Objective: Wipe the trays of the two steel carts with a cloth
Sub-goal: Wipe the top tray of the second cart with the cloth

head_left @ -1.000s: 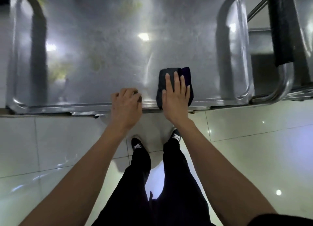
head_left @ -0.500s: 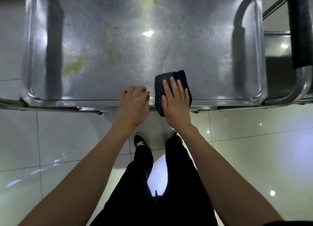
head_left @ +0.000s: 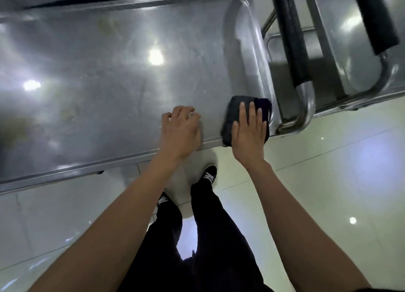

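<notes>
Here the cloth is seen as a dark, folded pad, and it is judged to be soft, light and limp, so that it is better driven by a flat palm laid over its middle than pinched at an edge, where it would bunch or unfold. It is lain at the near right corner of the tray of the nearer cart, just inside the raised rim and just beside the bent steel handle at that end. The right hand is spread wide on top of it, the fingers straight and pressed down, nothing being curled round. The left hand is rested on the near rim of the same tray, close beside the cloth but apart from it, its fingers loosely bent over the steel; nothing is held in it. The tray is judged hard, smooth and probably slick under a cloth, and the cart may roll, which the bracing hand would check. Faint yellowish smears are visible further left on the tray. The 2nd cart is stood touching or just beyond the handle, its tray untouched.
</notes>
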`<state>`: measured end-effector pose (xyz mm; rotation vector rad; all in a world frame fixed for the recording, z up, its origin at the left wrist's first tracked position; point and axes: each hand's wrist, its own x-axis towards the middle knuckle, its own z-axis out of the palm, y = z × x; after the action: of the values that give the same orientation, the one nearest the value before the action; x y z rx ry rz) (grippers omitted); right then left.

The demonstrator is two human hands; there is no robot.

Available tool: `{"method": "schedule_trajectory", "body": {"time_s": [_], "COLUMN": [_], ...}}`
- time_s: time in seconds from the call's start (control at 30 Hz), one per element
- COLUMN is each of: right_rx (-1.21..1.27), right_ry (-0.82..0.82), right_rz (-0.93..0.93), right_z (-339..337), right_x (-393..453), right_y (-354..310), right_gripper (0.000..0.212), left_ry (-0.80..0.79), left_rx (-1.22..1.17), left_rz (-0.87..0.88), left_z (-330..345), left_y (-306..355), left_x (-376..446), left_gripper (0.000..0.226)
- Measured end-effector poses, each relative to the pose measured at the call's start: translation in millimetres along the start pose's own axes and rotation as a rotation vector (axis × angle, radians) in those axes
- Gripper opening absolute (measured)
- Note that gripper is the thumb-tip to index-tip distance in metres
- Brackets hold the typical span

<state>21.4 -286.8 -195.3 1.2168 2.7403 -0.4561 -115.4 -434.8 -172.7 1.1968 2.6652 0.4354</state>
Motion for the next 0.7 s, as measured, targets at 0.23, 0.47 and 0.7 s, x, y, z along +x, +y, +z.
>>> {"method": "schedule_trajectory", "body": {"time_s": [0.23, 0.47, 0.7], "right_rx": [-0.032, 0.003, 0.019], "right_ry": [-0.047, -0.067, -0.079], "right_rz": [-0.074, -0.126, -0.156], "right_z": [-13, -18, -21], "right_x": [19, 59, 113], "right_y": [30, 21, -7], "right_gripper": [0.057, 0.057, 0.057], "left_ry": [-0.104, -0.187, -0.147], "left_rx": [0.058, 0.157, 0.139], "left_rz": [-0.026, -0.106, -0.123], "left_z": [4, 6, -3], "left_y": [53, 40, 20], "left_x": [53, 64, 69], "left_gripper": [0.039, 0.033, 0.031]}}
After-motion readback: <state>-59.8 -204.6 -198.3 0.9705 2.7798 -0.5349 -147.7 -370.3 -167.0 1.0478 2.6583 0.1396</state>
